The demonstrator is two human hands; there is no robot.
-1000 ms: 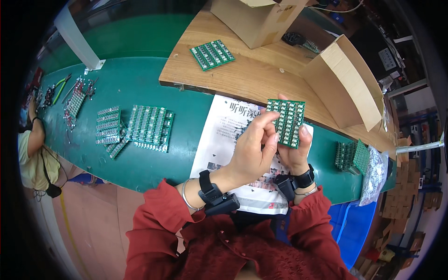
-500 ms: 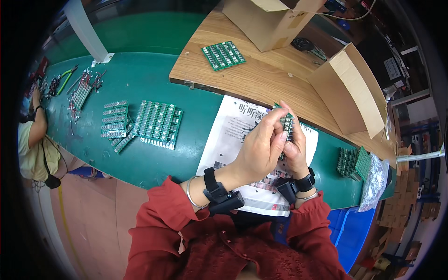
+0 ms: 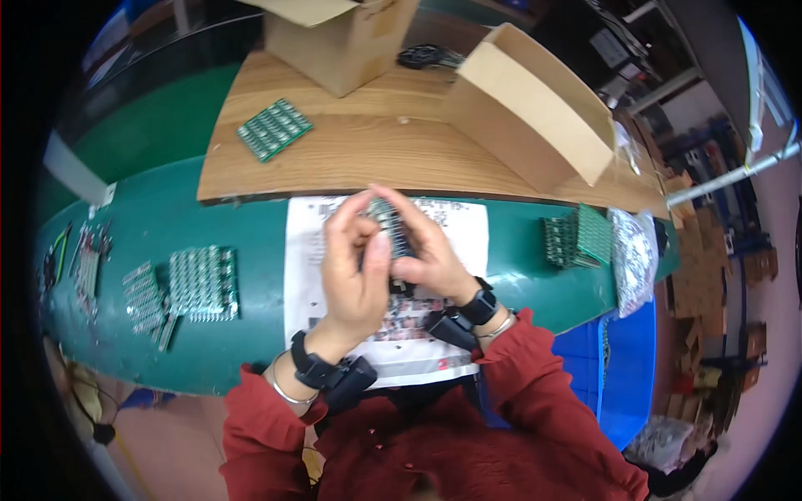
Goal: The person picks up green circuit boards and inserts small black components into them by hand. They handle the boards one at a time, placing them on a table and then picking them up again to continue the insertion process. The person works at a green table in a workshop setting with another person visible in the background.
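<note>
Between my two hands a green circuit board (image 3: 391, 224) is held up over a printed paper sheet (image 3: 305, 242). My left hand (image 3: 355, 267) wraps its left side, thumb pressed to the face. My right hand (image 3: 428, 257) closes round the right edge with fingertips meeting the left ones at the top. Fingers cover much of the board, which is slightly blurred. Left of the paper lie stacked circuit boards (image 3: 199, 282) and a tilted board (image 3: 144, 298). To the right, more boards (image 3: 576, 236) stand on edge together.
A raised wooden shelf (image 3: 359, 142) runs along the back, bearing a single board (image 3: 275, 129) and two cardboard boxes (image 3: 526, 104) (image 3: 334, 46). A clear plastic bag (image 3: 633, 260) sits at the right end, above a blue bin (image 3: 628, 359). Wired parts (image 3: 90, 259) lie far left.
My view has turned toward the right, so the bench appears shifted left. Both hands still grip the board together over the paper.
</note>
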